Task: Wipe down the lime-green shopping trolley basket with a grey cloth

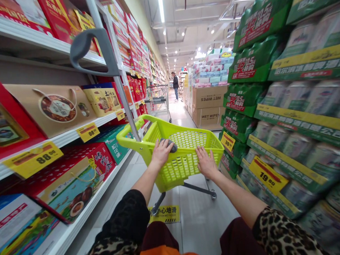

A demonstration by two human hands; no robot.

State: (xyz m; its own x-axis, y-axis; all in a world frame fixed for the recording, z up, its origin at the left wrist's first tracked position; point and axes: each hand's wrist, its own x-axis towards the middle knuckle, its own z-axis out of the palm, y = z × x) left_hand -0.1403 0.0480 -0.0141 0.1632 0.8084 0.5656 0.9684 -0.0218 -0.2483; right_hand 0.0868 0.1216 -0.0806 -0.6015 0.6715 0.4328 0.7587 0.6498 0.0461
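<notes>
A lime-green plastic shopping basket point(184, 140) on a wheeled frame stands in the aisle right in front of me. My left hand point(161, 152) is closed over the basket's near rim, next to a grey grip. My right hand point(205, 161) rests on the same rim further right, fingers curled over the edge. The basket's long telescopic handle point(96, 52), with a grey grip on top, rises up to the left above the shelves. I cannot see anything inside the basket.
Shelves point(61, 140) of red gift boxes with yellow price tags line the left. Stacked green shrink-wrapped can packs point(283, 101) fill the right. Ahead stand a metal trolley point(158, 100), wet-wipes cartons point(209, 105) and a distant person point(175, 84). A yellow wet-floor sticker point(164, 214) lies below.
</notes>
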